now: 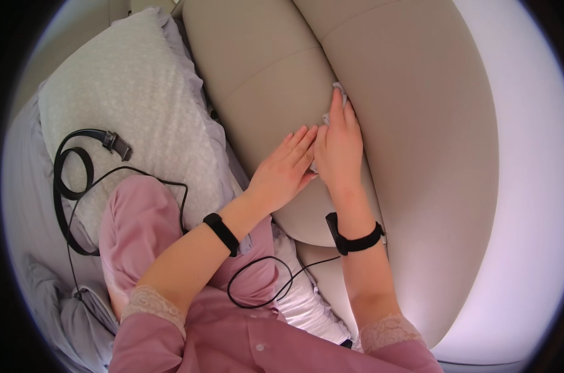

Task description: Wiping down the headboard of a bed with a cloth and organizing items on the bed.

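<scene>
My right hand (341,144) presses a light grey cloth (327,118) against the beige padded headboard (268,79), at the seam between two cushions. Most of the cloth is hidden under that hand; one end shows past the fingertips. Just left of it, my left hand (284,168) lies palm down on the same cushion, fingers together, its fingertips close to the right hand. A bit of the cloth shows between the two hands, and whether the left hand grips any of it I cannot tell.
A pale pillow (123,93) with a ruffled edge lies at the left, with a black buckled strap (74,193) on it. A thin black cable (244,305) loops by my lap. Another pillow (305,312) is below the headboard. Grey bedding (26,186) spreads at the far left.
</scene>
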A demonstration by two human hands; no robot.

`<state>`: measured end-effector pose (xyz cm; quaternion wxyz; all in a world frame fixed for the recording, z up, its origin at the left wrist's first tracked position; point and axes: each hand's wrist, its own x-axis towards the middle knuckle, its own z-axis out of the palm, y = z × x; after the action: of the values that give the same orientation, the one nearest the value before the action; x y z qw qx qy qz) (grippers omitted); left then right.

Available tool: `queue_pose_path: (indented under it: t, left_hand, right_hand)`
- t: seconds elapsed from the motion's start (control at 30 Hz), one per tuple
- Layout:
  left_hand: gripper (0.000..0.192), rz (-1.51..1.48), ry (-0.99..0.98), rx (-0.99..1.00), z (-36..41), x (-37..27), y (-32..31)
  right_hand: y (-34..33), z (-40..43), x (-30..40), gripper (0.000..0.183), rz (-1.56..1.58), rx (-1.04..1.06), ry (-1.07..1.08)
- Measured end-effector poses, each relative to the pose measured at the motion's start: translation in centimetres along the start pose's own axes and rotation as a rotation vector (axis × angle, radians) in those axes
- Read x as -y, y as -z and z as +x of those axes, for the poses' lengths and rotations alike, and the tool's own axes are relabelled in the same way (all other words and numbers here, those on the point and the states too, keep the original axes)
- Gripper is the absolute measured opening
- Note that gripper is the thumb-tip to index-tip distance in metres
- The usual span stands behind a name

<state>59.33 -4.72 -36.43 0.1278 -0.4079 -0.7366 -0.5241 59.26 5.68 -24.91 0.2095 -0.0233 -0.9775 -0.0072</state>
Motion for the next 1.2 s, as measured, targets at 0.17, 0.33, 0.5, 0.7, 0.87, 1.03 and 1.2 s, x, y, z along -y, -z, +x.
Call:
queue_pose_path:
  t: [0.17, 0.33, 0.5, 0.7, 0.87, 1.03, 1.2]
  left_hand:
    - [0.067, -0.065, -0.032, -0.065, -0.3, 0.4, -0.1]
    - [0.068, -0.043, -0.041, -0.03, 0.0, 0.2, 0.0]
    - [0.069, -0.015, -0.043, 0.003, 0.1, 0.1, 0.5]
    - [0.067, 0.001, -0.052, -0.007, 0.1, 0.1, 0.6]
    - [0.074, 0.023, -0.054, 0.014, -0.1, 0.0, 0.5]
    - [0.079, 0.008, -0.004, 0.011, -0.1, -0.9, 1.3]
    - [0.078, 0.046, 0.042, 0.038, -0.6, -1.4, 1.6]
  right_hand:
    - [-2.5, 3.9, 0.3, 0.061, 0.002, -0.013, 0.02]
    - [-4.0, 8.4, 1.0, 0.06, -0.003, 0.054, -0.026]
    - [-4.6, 10.1, 1.4, 0.06, -0.034, 0.077, -0.025]
    - [-3.3, 8.2, 1.3, 0.06, -0.146, 0.145, -0.016]
    - [-0.4, 1.5, 0.5, 0.063, -0.243, 0.086, -0.001]
    - [3.7, -5.4, -0.6, 0.065, -0.268, 0.148, -0.081]
    - [7.8, -10.6, -1.5, 0.063, -0.209, 0.232, -0.187]
